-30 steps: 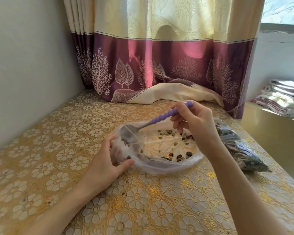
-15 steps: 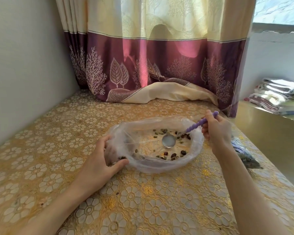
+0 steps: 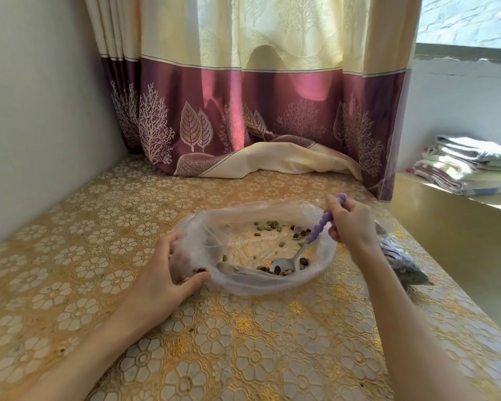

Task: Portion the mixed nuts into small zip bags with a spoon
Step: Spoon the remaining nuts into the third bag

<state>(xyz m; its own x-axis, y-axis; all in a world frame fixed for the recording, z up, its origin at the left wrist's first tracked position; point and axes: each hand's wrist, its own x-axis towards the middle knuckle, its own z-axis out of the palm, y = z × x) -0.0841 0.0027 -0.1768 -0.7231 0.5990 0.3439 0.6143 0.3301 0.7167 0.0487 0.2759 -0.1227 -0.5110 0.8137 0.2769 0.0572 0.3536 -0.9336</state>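
A large clear plastic bag (image 3: pixel 275 285) lies open and spread like a bowl on the table, with scattered mixed nuts (image 3: pixel 268 226) inside. My right hand (image 3: pixel 352 224) grips the purple beaded handle of a metal spoon (image 3: pixel 284 264), whose bowl rests among nuts at the near side of the bag. My left hand (image 3: pixel 162 273) holds a small zip bag (image 3: pixel 190 263) with a few nuts in it at the big bag's left edge; that small bag is hard to tell apart from the large one.
The table carries a gold floral cloth (image 3: pixel 243 342). Filled zip bags (image 3: pixel 402 264) lie to the right behind my right arm. A purple and cream curtain (image 3: pixel 258 125) hangs at the back, a wall on the left, folded towels (image 3: pixel 469 166) far right.
My right hand swung the spoon from over the small bag at the left across to the right, then lowered its bowl into the nuts at the near side. The left hand stayed.
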